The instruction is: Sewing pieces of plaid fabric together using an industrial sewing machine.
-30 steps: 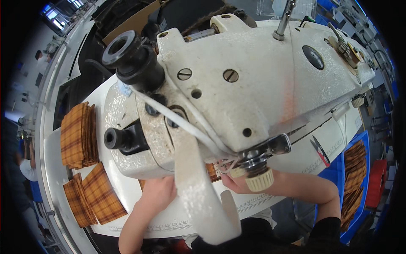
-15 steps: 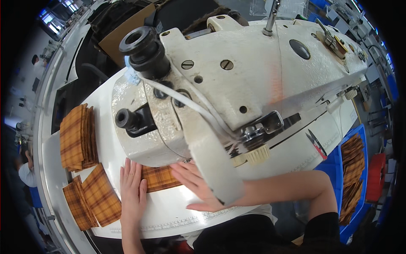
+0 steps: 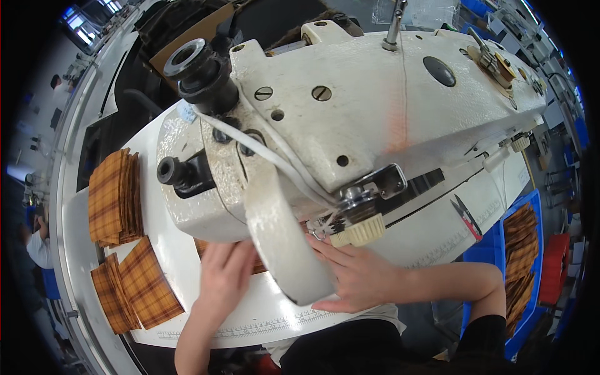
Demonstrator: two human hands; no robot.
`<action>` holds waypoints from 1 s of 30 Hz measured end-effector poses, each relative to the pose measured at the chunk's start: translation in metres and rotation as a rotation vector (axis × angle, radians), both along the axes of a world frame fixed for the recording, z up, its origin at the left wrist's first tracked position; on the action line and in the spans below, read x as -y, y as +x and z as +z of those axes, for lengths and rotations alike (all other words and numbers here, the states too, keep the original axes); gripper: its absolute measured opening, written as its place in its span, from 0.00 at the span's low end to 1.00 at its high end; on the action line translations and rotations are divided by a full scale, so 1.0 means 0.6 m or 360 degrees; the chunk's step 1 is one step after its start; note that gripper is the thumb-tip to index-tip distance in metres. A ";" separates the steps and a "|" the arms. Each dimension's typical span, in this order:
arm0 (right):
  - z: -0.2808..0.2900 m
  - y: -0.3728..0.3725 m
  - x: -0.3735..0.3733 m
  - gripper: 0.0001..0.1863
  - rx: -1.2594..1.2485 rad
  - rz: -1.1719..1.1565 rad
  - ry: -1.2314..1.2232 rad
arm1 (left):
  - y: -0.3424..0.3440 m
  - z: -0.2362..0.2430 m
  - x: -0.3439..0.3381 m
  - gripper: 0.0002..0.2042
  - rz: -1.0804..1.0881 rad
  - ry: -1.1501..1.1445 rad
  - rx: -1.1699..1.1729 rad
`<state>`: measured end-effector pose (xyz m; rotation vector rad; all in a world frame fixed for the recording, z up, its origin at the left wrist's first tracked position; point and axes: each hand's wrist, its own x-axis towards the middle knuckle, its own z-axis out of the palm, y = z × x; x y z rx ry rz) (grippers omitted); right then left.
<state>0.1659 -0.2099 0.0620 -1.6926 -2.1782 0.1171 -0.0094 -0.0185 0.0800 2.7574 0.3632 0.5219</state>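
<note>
A white sewing machine (image 3: 369,100) fills the middle, with an orange-brown plaid fabric piece (image 3: 258,265) on the bed beneath its head. My left hand (image 3: 222,278) is closed on the near edge of that piece, its fingers bent and the fingertips partly hidden by the machine head. Right of the pale curved arm at the machine's front, my right hand (image 3: 362,278) lies on the bed beside the presser area, fingers stretched and thumb apart. That curved arm covers some of its fingertips and much of the fabric.
To the left stand a stack of plaid pieces (image 3: 115,197) and a few flat plaid pieces (image 3: 150,281). Red-handled thread snips (image 3: 467,219) lie on the bed at the right. Beyond them, a blue bin (image 3: 503,250) holds more plaid pieces. A ruler strip (image 3: 250,326) runs along the front edge.
My left hand has gone from flat to bent fingers and shifted right. My right hand has moved right, toward the presser area. Less of the plaid piece shows; the view has shifted slightly.
</note>
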 end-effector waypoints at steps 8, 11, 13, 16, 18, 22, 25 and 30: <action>-0.034 0.044 0.007 0.16 -0.0692 -0.0128 0.0271 | 0.023 -0.029 0.019 0.20 -0.0446 -0.0677 -0.0147; -0.044 0.051 -0.009 0.13 -0.0379 -0.0084 0.0392 | 0.019 -0.036 0.006 0.20 -0.0530 -0.0475 -0.0176; -0.041 0.050 -0.014 0.12 -0.0283 -0.0005 0.0404 | 0.016 -0.040 0.001 0.21 -0.0535 -0.0483 -0.0191; -0.028 0.049 -0.018 0.12 -0.0074 0.0088 0.0362 | 0.021 -0.026 0.006 0.22 -0.0549 -0.0434 -0.0229; -0.023 0.051 -0.019 0.12 0.0178 0.0157 0.0414 | 0.022 -0.024 0.009 0.23 -0.0548 -0.0368 -0.0254; -0.023 0.052 -0.016 0.12 0.0138 0.0190 0.0347 | 0.013 -0.037 0.014 0.19 -0.0626 -0.0507 -0.0263; -0.020 0.055 -0.020 0.10 0.0157 0.0219 0.0413 | 0.026 -0.025 0.009 0.15 -0.0687 -0.0351 -0.0262; -0.020 0.073 -0.044 0.07 0.0227 0.0167 0.0439 | 0.033 -0.039 -0.017 0.21 -0.0445 -0.0574 -0.0346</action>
